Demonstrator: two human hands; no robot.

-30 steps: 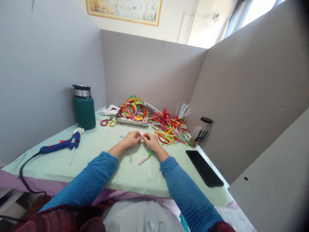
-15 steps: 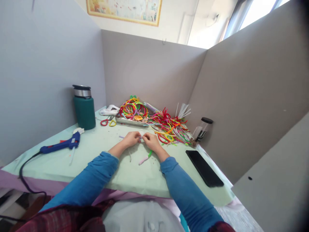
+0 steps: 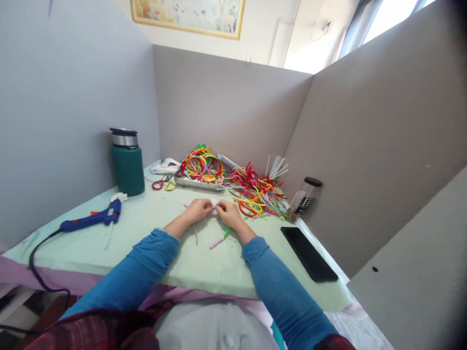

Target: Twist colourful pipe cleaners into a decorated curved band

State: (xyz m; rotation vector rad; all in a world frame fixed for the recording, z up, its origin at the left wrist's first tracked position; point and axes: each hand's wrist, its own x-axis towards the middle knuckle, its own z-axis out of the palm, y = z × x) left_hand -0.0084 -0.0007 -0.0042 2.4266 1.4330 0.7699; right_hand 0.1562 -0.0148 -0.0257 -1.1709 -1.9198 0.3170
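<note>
Over the middle of the table, my left hand (image 3: 200,210) and my right hand (image 3: 226,212) meet at the fingertips. Both pinch a thin lavender pipe cleaner (image 3: 186,206), whose end pokes out to the left of my left hand. Most of it is hidden by the fingers. Below my right hand lies a short pink and green pipe cleaner piece (image 3: 218,241), partly covered by the wrist. A thin greyish strand (image 3: 196,236) rests on the cloth near my left wrist.
A metal tray (image 3: 197,183) holds colourful pipe cleaner shapes, beside a loose heap of pipe cleaners (image 3: 257,192). Scissors (image 3: 170,185) lie left of it. A blue glue gun (image 3: 91,219) and green bottle (image 3: 127,167) stand left; a phone (image 3: 309,253) and clear bottle (image 3: 305,197) are right.
The lavender end beyond my left hand has shifted right and shows less. My fingers have moved only slightly; both arms stay in place.
</note>
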